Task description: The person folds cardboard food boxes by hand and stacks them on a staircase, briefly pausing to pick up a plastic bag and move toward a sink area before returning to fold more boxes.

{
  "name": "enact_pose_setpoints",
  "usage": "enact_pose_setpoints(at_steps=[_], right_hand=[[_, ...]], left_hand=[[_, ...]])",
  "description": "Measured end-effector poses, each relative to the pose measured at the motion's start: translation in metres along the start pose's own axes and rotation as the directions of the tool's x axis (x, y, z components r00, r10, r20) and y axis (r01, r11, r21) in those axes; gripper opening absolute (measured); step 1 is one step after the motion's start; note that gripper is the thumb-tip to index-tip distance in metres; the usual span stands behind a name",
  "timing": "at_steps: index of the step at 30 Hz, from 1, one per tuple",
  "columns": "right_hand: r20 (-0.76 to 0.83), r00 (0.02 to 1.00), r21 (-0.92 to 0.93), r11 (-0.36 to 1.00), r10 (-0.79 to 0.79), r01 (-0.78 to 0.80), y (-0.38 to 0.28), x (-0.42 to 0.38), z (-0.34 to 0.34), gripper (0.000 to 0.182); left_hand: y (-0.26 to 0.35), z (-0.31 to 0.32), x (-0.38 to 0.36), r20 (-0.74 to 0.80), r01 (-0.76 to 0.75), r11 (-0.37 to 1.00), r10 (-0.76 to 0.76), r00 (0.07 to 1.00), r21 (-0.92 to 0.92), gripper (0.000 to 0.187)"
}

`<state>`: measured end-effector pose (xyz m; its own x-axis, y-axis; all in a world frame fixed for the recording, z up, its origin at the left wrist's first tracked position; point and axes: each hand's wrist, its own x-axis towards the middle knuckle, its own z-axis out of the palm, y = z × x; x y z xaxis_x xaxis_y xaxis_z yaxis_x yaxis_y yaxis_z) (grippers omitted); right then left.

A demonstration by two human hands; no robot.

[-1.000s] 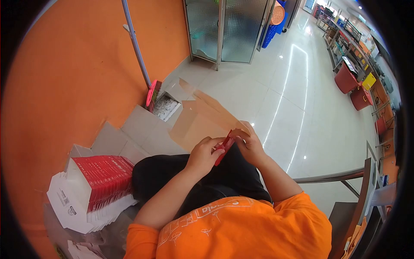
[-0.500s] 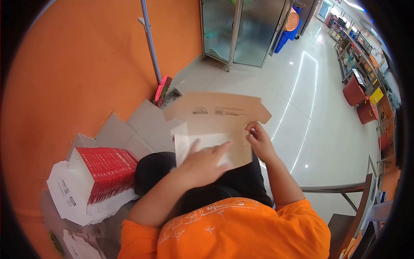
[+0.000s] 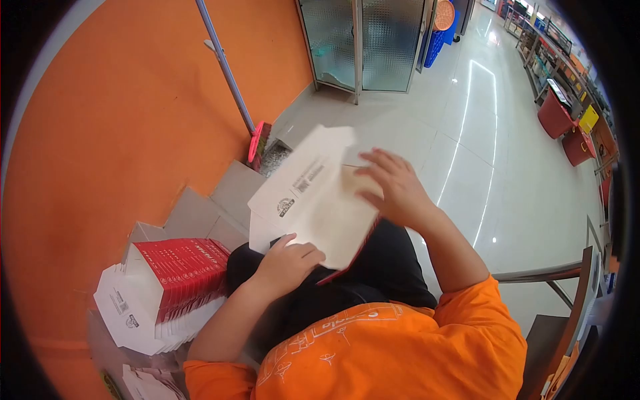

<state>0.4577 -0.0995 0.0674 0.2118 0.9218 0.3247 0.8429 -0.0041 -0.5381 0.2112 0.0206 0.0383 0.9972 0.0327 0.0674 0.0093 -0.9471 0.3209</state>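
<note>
Just now the two hands are apart: the left hand (image 3: 287, 267) lies on the near edge of the carton (image 3: 333, 207), fingers bent over the board, while the right hand (image 3: 400, 190) hovers by its far right side with fingers spread and a little blurred, and whether a fingertip touches there I cannot tell. The right hand has let go of its pinch on the side edge, and the carton has swung from nearly square-on to a slant, so its steadying seems to fall mainly to the left hand. The carton is held up over the black trousers (image 3: 400, 267), between and just ahead of the hands, its smooth, pale inside facing up; a broad flap (image 3: 300, 177) with clipped corners carries small dark print, and a strip of red outer face shows along the lower right edge. Outward from the left hand, beside the knee, a stack of cartons (image 3: 190, 263) leans in a tight, ridged row, glossy red panels above thin white flaps. Ahead of the hands a broom (image 3: 255, 147) with a pink head and bristles stands at the matt orange wall (image 3: 133, 120); farther off are a cabinet (image 3: 387, 50) with pebbled glass and, well beyond the right hand, dull red bins (image 3: 555, 115) on shiny pale tiles
</note>
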Motion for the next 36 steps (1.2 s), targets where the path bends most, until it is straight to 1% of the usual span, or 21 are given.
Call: enact_pose_setpoints(at_steps=[1, 3, 5, 7, 8, 9, 10, 11, 12, 13, 14, 15, 17, 18, 20, 21, 23, 27, 29, 33, 36], right_hand=[[-0.024, 0.977, -0.097, 0.973, -0.212, 0.208, -0.018, -0.008, -0.009, 0.027], [0.295, 0.923, 0.052, 0.969, -0.247, 0.242, -0.044, -0.025, -0.021, 0.030], [0.248, 0.929, 0.029, 0.961, -0.275, 0.276, -0.035, -0.032, -0.008, 0.026], [0.253, 0.943, 0.019, 0.976, -0.215, 0.217, -0.015, -0.035, -0.001, 0.022], [0.189, 0.933, 0.083, 0.952, -0.305, 0.294, -0.010, -0.036, 0.000, 0.017], [0.196, 0.934, 0.086, 0.953, -0.301, 0.289, -0.006, -0.039, 0.007, 0.017], [0.035, 0.962, 0.161, 0.951, -0.271, 0.263, -0.001, -0.043, 0.016, 0.016], [-0.126, 0.966, 0.235, 0.940, -0.224, 0.249, 0.004, -0.045, 0.024, 0.016], [-0.123, 0.966, 0.235, 0.939, -0.225, 0.249, 0.007, -0.049, 0.033, 0.016], [-0.234, 0.968, 0.255, 0.954, -0.096, 0.157, 0.005, -0.052, 0.041, 0.015], [-0.337, 0.941, 0.285, 0.956, 0.036, 0.066, 0.003, -0.055, 0.048, 0.015], [-0.334, 0.942, 0.286, 0.956, 0.033, 0.068, 0.001, -0.056, 0.052, 0.015], [-0.395, 0.917, 0.105, 0.989, -0.052, 0.101, -0.004, -0.055, 0.054, 0.016], [-0.394, 0.917, 0.106, 0.989, -0.053, 0.102, -0.006, -0.054, 0.054, 0.016], [-0.301, 0.925, -0.100, 0.972, -0.233, 0.212, -0.009, -0.052, 0.050, 0.018], [-0.302, 0.925, -0.099, 0.972, -0.232, 0.211, -0.007, -0.051, 0.049, 0.018], [-0.259, 0.945, -0.040, 0.979, -0.202, 0.199, -0.002, -0.050, 0.046, 0.018], [-0.244, 0.943, -0.029, 0.973, -0.227, 0.227, -0.009, -0.049, 0.043, 0.016], [-0.214, 0.943, -0.072, 0.967, -0.255, 0.245, -0.010, -0.049, 0.039, 0.017], [-0.192, 0.937, -0.160, 0.952, -0.290, 0.262, -0.016, -0.055, 0.042, 0.018], [-0.127, 0.930, -0.261, 0.916, -0.344, 0.303, -0.023, -0.056, 0.048, 0.014]], left_hand=[[0.002, -0.003, 0.006, 0.003, 0.001, 1.000, -0.001, 1.000, -0.001, 0.012], [0.006, -0.012, 0.018, 0.018, 0.066, 0.982, -0.064, 0.998, -0.179, 0.014], [0.005, -0.012, 0.025, 0.013, 0.034, 0.970, -0.032, 0.999, -0.241, 0.014], [0.003, -0.007, 0.030, 0.082, 0.197, 0.828, -0.181, 0.980, -0.525, 0.014], [0.001, -0.005, 0.033, 0.082, 0.196, 0.825, -0.180, 0.980, -0.530, 0.014], [-0.002, -0.002, 0.034, 0.182, 0.304, 0.718, -0.245, 0.952, -0.626, 0.016], [-0.004, 0.000, 0.036, 0.287, 0.408, 0.592, -0.291, 0.913, -0.695, 0.018], [-0.006, 0.002, 0.038, 0.289, 0.409, 0.589, -0.291, 0.912, -0.697, 0.018], [-0.007, 0.004, 0.041, 0.311, 0.451, 0.506, -0.339, 0.888, -0.736, 0.018], [-0.008, 0.004, 0.044, 0.335, 0.485, 0.417, -0.383, 0.861, -0.769, 0.019], [-0.004, -0.002, 0.048, 0.306, 0.483, 0.489, -0.400, 0.864, -0.726, 0.019], [-0.003, 0.000, 0.050, 0.305, 0.484, 0.486, -0.403, 0.863, -0.728, 0.019], [-0.001, 0.003, 0.055, 0.225, 0.459, 0.568, -0.435, 0.872, -0.683, 0.021], [0.001, 0.003, 0.056, 0.224, 0.460, 0.567, -0.437, 0.871, -0.683, 0.021], [0.007, -0.002, 0.058, 0.227, 0.461, 0.594, -0.427, 0.875, -0.659, 0.021], [0.007, -0.001, 0.058, 0.229, 0.462, 0.594, -0.427, 0.875, -0.658, 0.021], [0.005, 0.003, 0.057, 0.119, 0.352, 0.662, -0.370, 0.921, -0.662, 0.020], [0.004, -0.002, 0.057, 0.173, 0.389, 0.678, -0.365, 0.915, -0.624, 0.020], [0.003, -0.004, 0.058, 0.153, 0.344, 0.729, -0.318, 0.936, -0.592, 0.019], [0.008, -0.006, 0.059, 0.194, 0.376, 0.712, -0.327, 0.925, -0.593, 0.019], [0.010, -0.003, 0.060, 0.126, 0.285, 0.783, -0.260, 0.958, -0.553, 0.019]])
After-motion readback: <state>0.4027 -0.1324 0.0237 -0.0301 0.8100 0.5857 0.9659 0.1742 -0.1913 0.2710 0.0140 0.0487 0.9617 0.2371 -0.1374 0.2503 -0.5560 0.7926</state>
